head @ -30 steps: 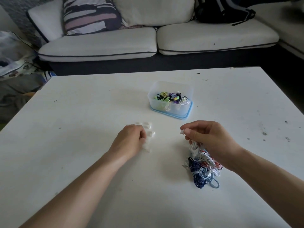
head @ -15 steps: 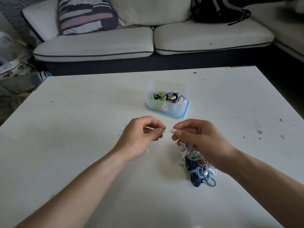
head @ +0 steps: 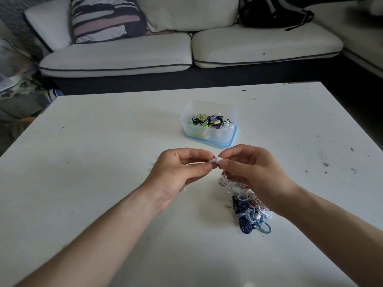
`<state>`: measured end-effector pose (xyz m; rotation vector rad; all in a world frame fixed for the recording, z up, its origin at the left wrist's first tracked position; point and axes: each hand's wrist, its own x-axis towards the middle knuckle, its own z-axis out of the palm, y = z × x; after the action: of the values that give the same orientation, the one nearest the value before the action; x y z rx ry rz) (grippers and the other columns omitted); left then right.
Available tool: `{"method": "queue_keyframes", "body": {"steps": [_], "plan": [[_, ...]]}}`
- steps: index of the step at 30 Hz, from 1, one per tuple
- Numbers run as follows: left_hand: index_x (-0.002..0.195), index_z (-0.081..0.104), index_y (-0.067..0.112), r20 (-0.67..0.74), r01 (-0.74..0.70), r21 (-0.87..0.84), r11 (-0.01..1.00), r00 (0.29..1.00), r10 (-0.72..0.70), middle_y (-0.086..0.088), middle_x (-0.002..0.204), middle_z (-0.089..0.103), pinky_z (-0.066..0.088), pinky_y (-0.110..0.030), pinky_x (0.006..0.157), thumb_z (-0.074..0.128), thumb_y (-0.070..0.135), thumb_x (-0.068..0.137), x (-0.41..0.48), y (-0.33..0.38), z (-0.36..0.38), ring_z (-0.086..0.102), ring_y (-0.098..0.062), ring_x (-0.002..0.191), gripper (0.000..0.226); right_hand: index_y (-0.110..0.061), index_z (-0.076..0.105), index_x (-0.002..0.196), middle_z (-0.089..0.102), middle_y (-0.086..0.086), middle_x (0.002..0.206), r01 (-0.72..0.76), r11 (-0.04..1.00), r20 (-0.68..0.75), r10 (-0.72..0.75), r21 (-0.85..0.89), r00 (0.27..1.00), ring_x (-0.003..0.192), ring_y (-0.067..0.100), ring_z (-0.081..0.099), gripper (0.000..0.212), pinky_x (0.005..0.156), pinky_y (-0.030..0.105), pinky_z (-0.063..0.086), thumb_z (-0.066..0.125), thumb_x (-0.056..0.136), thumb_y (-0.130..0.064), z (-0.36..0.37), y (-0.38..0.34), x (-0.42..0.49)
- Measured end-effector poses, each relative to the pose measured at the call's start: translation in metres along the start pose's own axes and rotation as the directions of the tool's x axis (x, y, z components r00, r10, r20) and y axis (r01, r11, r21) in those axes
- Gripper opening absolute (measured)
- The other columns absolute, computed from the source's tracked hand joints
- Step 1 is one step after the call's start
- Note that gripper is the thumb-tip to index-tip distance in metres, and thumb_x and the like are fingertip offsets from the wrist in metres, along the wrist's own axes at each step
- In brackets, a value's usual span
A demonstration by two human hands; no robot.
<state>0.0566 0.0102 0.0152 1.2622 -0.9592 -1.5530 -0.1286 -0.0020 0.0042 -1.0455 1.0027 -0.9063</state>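
Above the middle of the white table [head: 87, 154], my left hand [head: 180, 175] and my right hand [head: 250, 172] meet fingertip to fingertip. Both pinch a small white earbud piece [head: 215, 160] between them. White cord runs down from under my right hand into a tangled pile of white, blue and red earphone cables [head: 247, 208] lying on the table. My right wrist hides part of that pile. A clear plastic box [head: 209, 132] on a blue lid sits just beyond my hands, holding several coiled earphones in green, black, purple and white.
A pale sofa [head: 186, 52] runs behind the table's far edge, with a striped cushion [head: 105, 17] at left and a black backpack [head: 269, 11] at right. Cluttered bags [head: 14, 79] lie on the floor at left. Small dark specks mark the table's right side.
My left hand rose off the table and moved right to meet my right hand. Now both pinch the white earbud piece; before, only my right hand held it.
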Motion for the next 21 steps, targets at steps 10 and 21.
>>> {"method": "queue_keyframes", "body": {"steps": [10,21], "plan": [[0.094,0.073,0.005,-0.005,0.008,0.004,1.000,1.000,-0.008,-0.014,0.093,0.076,0.056,-0.020,0.073,0.065,-0.011,0.082,-0.0018,0.0005,0.0022,0.074,-0.022,0.091,0.022,-0.012,0.073,0.083,0.068,0.008,0.075,-0.014,0.999,-0.021,0.013,-0.046,1.000,0.065,0.017,0.062,0.010,0.064,0.024,0.053,0.077,0.079,-0.004,-0.0003,-0.0009,0.0007],[0.091,0.074,0.007,-0.015,-0.024,0.061,0.998,1.000,0.025,-0.015,0.093,0.076,0.056,-0.022,0.074,0.066,-0.005,0.085,-0.0034,-0.0006,0.0040,0.074,-0.024,0.090,0.016,-0.008,0.071,0.085,0.068,0.010,0.075,-0.029,0.999,-0.033,0.028,-0.018,0.999,0.065,0.018,0.060,0.006,0.063,0.023,0.052,0.074,0.082,-0.004,-0.0002,-0.0002,0.0005]]}}
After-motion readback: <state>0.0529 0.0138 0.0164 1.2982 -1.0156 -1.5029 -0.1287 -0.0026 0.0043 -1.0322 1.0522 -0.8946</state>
